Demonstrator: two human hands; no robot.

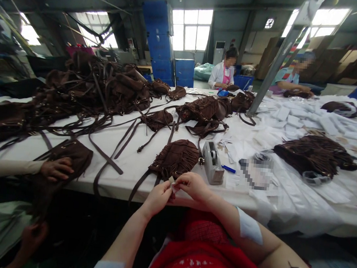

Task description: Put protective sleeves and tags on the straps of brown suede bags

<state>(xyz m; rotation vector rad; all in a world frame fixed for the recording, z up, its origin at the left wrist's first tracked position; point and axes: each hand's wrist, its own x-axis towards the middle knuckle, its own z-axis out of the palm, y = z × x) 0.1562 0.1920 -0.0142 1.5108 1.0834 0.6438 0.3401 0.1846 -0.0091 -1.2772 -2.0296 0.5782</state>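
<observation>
My left hand and my right hand meet at the table's front edge, fingers closed in a pinch. Between them is a small pale tag, partly hidden by the fingertips. Just beyond lies a dark brown fringed bag, its strap trailing toward the front edge. A tape dispenser stands to the right of that bag. Close to the dispenser lies a blue pen.
Brown bags with long straps form a large pile at left. A co-worker's hand rests on another bag. White packets, plastic bags and a fringed bag cover the right side. A metal post rises from the table; two people work opposite.
</observation>
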